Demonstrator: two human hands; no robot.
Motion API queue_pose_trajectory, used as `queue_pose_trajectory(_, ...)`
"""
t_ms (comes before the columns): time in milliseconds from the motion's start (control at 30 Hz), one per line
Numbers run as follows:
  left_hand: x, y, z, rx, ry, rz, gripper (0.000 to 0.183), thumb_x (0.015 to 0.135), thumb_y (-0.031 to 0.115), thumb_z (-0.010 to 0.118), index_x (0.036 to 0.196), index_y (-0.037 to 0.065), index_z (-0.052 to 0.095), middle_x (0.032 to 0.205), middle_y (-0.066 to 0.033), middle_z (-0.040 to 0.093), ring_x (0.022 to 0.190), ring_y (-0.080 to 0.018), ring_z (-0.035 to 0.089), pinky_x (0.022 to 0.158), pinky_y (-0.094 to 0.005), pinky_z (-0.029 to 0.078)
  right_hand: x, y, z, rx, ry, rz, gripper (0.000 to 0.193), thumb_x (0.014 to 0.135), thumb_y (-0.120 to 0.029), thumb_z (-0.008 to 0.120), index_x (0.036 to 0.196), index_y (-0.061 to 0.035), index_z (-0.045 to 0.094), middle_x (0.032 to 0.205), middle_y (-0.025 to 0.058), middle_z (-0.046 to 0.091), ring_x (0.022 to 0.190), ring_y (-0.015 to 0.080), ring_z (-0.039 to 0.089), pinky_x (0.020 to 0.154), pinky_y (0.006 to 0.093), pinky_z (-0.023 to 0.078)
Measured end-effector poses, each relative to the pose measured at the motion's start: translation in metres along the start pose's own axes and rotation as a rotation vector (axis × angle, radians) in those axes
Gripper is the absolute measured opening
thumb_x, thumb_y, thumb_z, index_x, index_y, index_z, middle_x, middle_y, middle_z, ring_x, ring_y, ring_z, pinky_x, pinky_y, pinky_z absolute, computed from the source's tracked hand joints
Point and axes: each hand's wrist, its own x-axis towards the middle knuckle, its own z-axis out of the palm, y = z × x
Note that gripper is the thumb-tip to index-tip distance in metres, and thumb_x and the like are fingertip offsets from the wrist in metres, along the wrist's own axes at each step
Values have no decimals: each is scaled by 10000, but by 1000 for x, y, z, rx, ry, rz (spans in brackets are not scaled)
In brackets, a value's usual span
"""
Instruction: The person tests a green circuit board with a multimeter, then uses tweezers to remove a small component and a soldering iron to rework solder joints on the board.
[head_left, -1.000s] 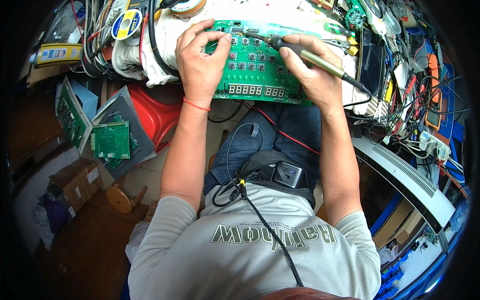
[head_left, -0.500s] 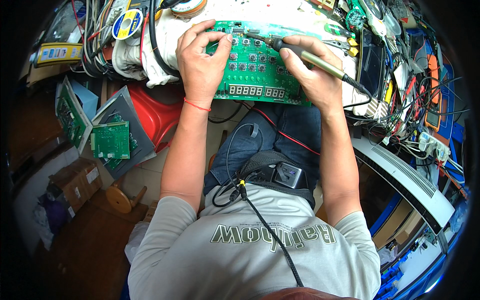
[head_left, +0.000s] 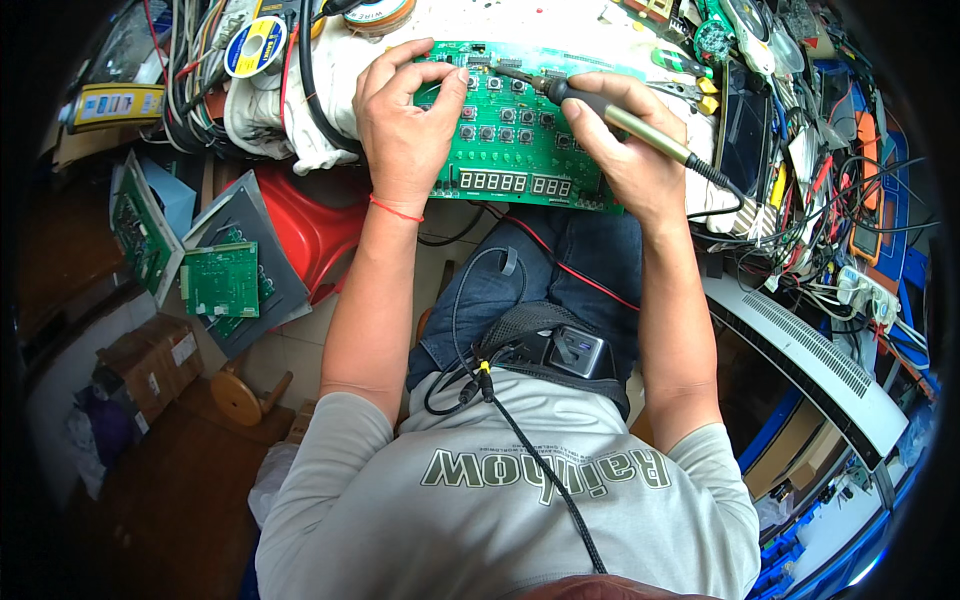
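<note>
A green circuit board (head_left: 545,150) with rows of push buttons and a digit display (head_left: 493,181) lies on the white-covered bench. My right hand (head_left: 640,150) grips a soldering iron (head_left: 640,128) like a pen, its cord trailing off to the right. The iron's tip points left, at or just over small parts along the board's far edge. My left hand (head_left: 405,130) lies over the board's left end, thumb and forefinger pinched together close to the iron's tip. Whatever that pinch holds is too small to make out.
A solder spool (head_left: 256,48) and a wire reel (head_left: 380,14) stand at the far left beside bundled cables. Pliers, tangled leads and an orange multimeter (head_left: 866,240) crowd the right. Left of my legs are a red stool (head_left: 315,235) and more circuit boards (head_left: 222,280).
Almost nothing differs. The board and both hands appear shifted very slightly to the right, with the grip on the iron and the pinch unchanged.
</note>
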Motion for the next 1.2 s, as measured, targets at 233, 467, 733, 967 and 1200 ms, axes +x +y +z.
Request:
queue_pose_trajectory(233, 2, 2, 0, 27, -5, 2, 96, 782, 158, 814, 829, 85, 774, 1130, -72, 712, 1075, -283, 615, 964, -399, 469, -1, 1, 0, -30, 4, 6, 227, 876, -133, 791, 1075, -34, 751, 938, 61, 761, 840, 106, 697, 770, 250, 557)
queue_pose_trajectory(467, 2, 6, -4, 115, -46, 23, 120, 837, 162, 820, 906, 69, 788, 1175, -100, 711, 1093, -272, 637, 955, -370, 490, -2, 2, 0, 1, 3, 18, 256, 885, -135, 802, 1111, -28, 747, 938, 33, 752, 828, 75, 656, 758, 226, 521)
queue_pose_trajectory(733, 0, 4, -7, -159, 72, -65, 120, 881, 104, 778, 937, 10, 731, 1096, -116, 716, 1048, -263, 666, 939, -365, 511, -3, 2, -1, 18, 5, 43, 235, 881, -135, 791, 1086, -30, 748, 951, 56, 763, 833, 99, 694, 765, 243, 555)
queue_pose_trajectory(967, 7, 9, -19, -478, 109, -259, 170, 1058, 93, 554, 1173, -20, 607, 1021, -116, 732, 905, -158, 690, 866, -261, 533, -3, 10, -10, 180, 96, 126, 254, 888, -166, 790, 1088, -17, 741, 949, 59, 749, 845, 110, 670, 768, 253, 535)
queue_pose_trajectory(1200, 13, 8, -20, -291, 14, -105, 188, 1015, 23, 536, 1087, -16, 705, 1015, -118, 738, 932, -211, 709, 845, -320, 550, -6, 22, -11, 200, 171, 39, 241, 902, -149, 773, 1094, -10, 734, 943, 53, 748, 823, 107, 660, 754, 248, 522)
